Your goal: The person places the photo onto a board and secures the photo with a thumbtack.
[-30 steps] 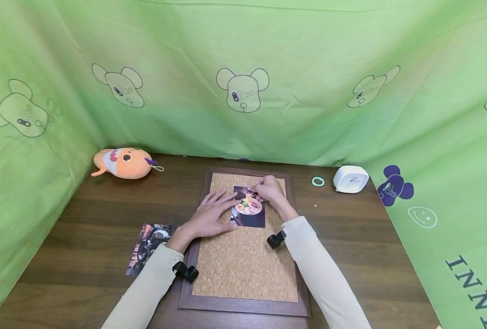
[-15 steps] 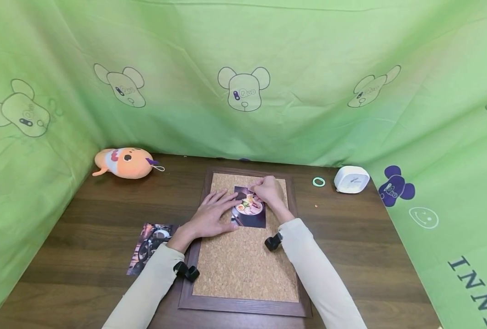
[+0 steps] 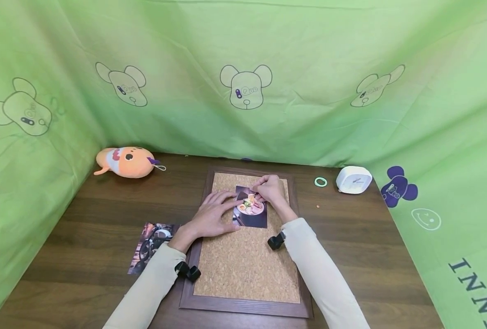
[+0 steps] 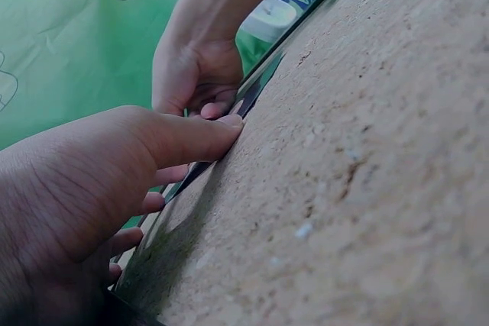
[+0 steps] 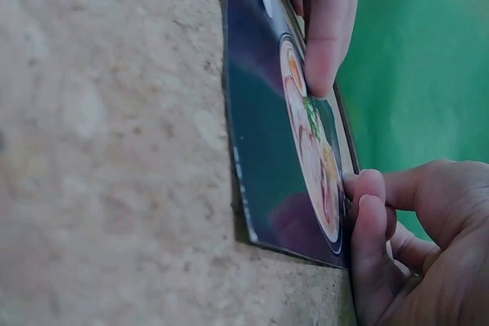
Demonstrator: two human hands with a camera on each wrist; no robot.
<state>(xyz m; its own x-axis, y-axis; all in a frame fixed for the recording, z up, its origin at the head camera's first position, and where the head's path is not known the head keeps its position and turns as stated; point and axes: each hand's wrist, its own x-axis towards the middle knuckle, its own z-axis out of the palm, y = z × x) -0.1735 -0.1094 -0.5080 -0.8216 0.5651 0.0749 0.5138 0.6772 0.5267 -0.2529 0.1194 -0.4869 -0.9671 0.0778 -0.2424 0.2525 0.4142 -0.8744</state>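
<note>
A photo of a ramen bowl (image 3: 251, 219) lies on a framed cork board (image 3: 247, 265), towards its far end. My left hand (image 3: 212, 217) spreads over the photo's left side, fingers on its upper left and thumb at its lower left corner. At the photo's upper right my right hand (image 3: 269, 189) pinches with thumb and forefinger, the other fingers curled; what sits between those fingertips is hidden. In the right wrist view, the photo's near corner (image 5: 256, 227) lifts slightly off the cork, and the right fingertips (image 5: 369, 188) are right at its far edge.
A motorcycle photo (image 3: 150, 244) lies left of the board, partly under the left sleeve. An orange plush toy (image 3: 130, 163) is at the back left. At the back right are a mint ring (image 3: 320, 182), a white rounded box (image 3: 353, 179) and a tiny orange piece (image 3: 318, 206).
The head view has shifted slightly. Both hands stay on the photo in nearly the same place, with only small movement in the right wrist and fingers.
</note>
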